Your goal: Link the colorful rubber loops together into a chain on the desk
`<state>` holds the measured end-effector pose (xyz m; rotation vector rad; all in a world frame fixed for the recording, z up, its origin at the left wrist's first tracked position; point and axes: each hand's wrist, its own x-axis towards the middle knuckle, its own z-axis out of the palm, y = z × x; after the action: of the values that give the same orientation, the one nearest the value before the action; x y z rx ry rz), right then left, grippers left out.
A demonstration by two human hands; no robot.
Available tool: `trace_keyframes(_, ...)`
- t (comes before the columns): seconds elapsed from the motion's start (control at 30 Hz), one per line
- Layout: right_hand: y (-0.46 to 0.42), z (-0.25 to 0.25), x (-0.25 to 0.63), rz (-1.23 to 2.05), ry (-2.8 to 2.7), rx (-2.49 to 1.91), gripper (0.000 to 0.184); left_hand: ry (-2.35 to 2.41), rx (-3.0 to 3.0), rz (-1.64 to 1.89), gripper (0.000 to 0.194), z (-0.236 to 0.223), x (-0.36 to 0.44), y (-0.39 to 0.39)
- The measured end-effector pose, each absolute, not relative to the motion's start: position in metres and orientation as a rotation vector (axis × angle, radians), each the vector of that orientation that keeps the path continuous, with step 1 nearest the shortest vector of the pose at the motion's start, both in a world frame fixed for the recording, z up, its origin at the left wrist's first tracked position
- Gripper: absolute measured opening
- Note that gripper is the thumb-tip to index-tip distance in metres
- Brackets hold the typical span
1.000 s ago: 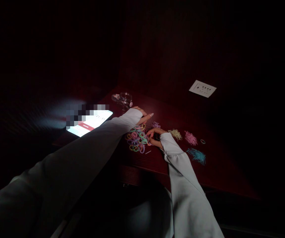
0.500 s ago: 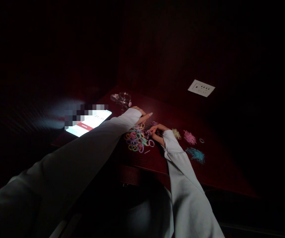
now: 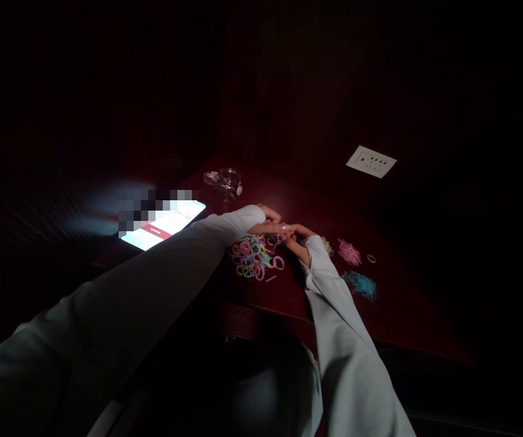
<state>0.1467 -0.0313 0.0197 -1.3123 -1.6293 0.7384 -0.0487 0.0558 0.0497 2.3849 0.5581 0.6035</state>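
Note:
Fingertips of my left hand and my right hand meet above the right side of a mixed pile of colourful hair ties. Both hands are closed in a pinch. Whatever lies between the fingers is small and partly hidden, so its kind does not show. Beyond my right hand are sorted heaps of thin bands: pale yellow, partly behind the hand, pink and blue.
A lit phone lies on the left of the dark red table. Behind my left hand stands a clear jar. One small greenish ring lies at the right, and a wall socket is above.
My left hand has moved right and down to meet my right hand, its fingers now closed. My right hand has shifted slightly right. The piles look unchanged.

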Motion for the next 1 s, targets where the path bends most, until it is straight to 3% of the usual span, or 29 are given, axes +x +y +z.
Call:
trace_keyframes(0.33, -0.029, 0.017, 0.152, 0.886, -1.547, -1.343, 0.044, 0.508, 2.385, 0.488, 0.046, 0.041, -0.043, 0.057)
trace_keyframes(0.67, -0.037, 0.024, 0.143, 0.973, -1.441, -1.285, 0.041, 0.620, 2.405, 0.542, 0.040, 0.041, -0.038, 0.059)
trace_keyframes(1.0, -0.040, 0.032, 0.139, 0.934, -1.452, -1.306, 0.043, 0.445, 2.378, 0.634, 0.043, 0.029, -0.036, 0.070)
